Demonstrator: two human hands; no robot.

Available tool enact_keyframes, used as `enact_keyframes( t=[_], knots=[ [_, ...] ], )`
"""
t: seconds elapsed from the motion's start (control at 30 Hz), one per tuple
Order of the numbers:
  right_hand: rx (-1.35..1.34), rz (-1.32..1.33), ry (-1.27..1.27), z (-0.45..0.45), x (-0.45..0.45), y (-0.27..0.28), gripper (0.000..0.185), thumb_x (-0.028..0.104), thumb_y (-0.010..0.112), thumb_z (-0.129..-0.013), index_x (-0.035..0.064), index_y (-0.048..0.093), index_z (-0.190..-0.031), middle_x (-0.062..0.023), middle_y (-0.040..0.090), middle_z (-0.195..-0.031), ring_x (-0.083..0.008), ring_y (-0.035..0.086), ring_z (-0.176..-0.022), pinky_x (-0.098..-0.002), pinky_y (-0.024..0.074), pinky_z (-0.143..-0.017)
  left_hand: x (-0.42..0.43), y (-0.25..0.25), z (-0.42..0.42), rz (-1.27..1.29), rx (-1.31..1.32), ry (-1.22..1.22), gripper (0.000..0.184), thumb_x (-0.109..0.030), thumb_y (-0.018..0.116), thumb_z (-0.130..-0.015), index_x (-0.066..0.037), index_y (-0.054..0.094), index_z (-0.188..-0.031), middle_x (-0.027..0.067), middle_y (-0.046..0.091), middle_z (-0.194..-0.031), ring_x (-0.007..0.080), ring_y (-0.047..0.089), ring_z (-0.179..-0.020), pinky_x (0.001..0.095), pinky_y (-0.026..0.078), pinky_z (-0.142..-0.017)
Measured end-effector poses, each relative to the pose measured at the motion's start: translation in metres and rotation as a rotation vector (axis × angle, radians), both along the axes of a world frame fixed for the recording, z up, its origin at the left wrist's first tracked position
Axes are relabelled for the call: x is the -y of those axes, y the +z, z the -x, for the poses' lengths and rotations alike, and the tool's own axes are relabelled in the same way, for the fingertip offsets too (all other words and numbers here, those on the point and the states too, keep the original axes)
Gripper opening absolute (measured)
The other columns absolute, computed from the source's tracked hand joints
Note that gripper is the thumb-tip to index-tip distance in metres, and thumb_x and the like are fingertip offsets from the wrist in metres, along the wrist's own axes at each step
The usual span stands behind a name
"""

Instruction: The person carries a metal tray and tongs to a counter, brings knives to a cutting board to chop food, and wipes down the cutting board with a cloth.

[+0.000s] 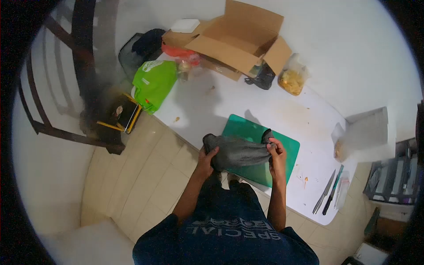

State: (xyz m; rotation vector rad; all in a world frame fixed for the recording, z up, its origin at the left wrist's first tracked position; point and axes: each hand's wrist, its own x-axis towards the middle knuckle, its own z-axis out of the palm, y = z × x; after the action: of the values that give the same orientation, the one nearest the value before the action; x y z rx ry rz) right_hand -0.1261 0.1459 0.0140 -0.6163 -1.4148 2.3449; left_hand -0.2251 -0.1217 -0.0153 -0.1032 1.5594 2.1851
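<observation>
A dark grey cloth (240,152) is stretched between my two hands above the green cutting board (289,152). My left hand (206,160) grips its left end, thumb on top, near the front edge of the white table (198,104). At the cloth's right end, my right hand (276,155) pinches the fabric, and a darker bunched end sticks up beside the fingers. The cloth hides part of the board beneath it.
An open cardboard box (234,37) stands at the back, with a green bag (154,84) to its left and a bag of yellowish food (292,79) to its right. Knives (324,194) lie at the table's right end, near a white container (369,134).
</observation>
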Motion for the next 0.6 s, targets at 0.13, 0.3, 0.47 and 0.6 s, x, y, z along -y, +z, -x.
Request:
enact_keyframes(
  t=[0.13, 0.3, 0.47, 0.6],
  knots=[
    [0.122, -1.157, 0.07, 0.015, 0.027, 0.049, 0.05, 0.014, 0.071, -0.081, 0.0059, 0.054, -0.127, -0.0144, 0.055, -0.12, -0.028, 0.051, -0.112, -0.041, 0.041, -0.097, 0.016, 0.075, 0.024, 0.051, 0.052, -0.14, 0.051, -0.015, 0.066, -0.088, -0.002, 0.045, -0.132, 0.0142, 0.056, -0.126, 0.0274, 0.056, -0.115, 0.0473, 0.049, -0.095],
    [-0.231, -0.998, 0.298, 0.104, 0.101, 0.075, 0.061, 0.018, 0.079, -0.074, 0.0064, 0.054, -0.128, -0.0208, 0.051, -0.13, -0.0333, 0.053, -0.115, -0.0428, 0.0412, -0.1, 0.039, 0.129, 0.098, 0.308, -0.487, -0.793, 0.043, -0.022, 0.06, -0.094, -0.003, 0.048, -0.131, 0.0108, 0.06, -0.122, 0.0229, 0.058, -0.11, 0.0341, 0.043, -0.1],
    [-0.127, -0.631, 1.054, 0.233, 0.184, 0.058, 0.04, 0.023, 0.077, -0.079, 0.0024, 0.064, -0.111, -0.0154, 0.068, -0.091, -0.0257, 0.066, -0.084, -0.0359, 0.0508, -0.079, 0.147, 0.185, 0.216, 0.558, -0.497, -0.986, 0.034, -0.021, 0.057, -0.095, -0.005, 0.053, -0.125, 0.0112, 0.065, -0.112, 0.0192, 0.06, -0.104, 0.0367, 0.046, -0.093],
    [-0.228, -0.8, 1.039, 0.319, 0.25, 0.048, 0.028, 0.022, 0.073, -0.083, 0.0, 0.066, -0.101, -0.0124, 0.068, -0.083, -0.0182, 0.063, -0.076, -0.034, 0.0497, -0.071, 0.255, 0.183, 0.301, 0.678, -0.488, -0.705, 0.025, -0.008, 0.055, -0.093, -0.003, 0.057, -0.118, 0.0119, 0.066, -0.099, 0.017, 0.061, -0.092, 0.0323, 0.048, -0.083]
  ],
)
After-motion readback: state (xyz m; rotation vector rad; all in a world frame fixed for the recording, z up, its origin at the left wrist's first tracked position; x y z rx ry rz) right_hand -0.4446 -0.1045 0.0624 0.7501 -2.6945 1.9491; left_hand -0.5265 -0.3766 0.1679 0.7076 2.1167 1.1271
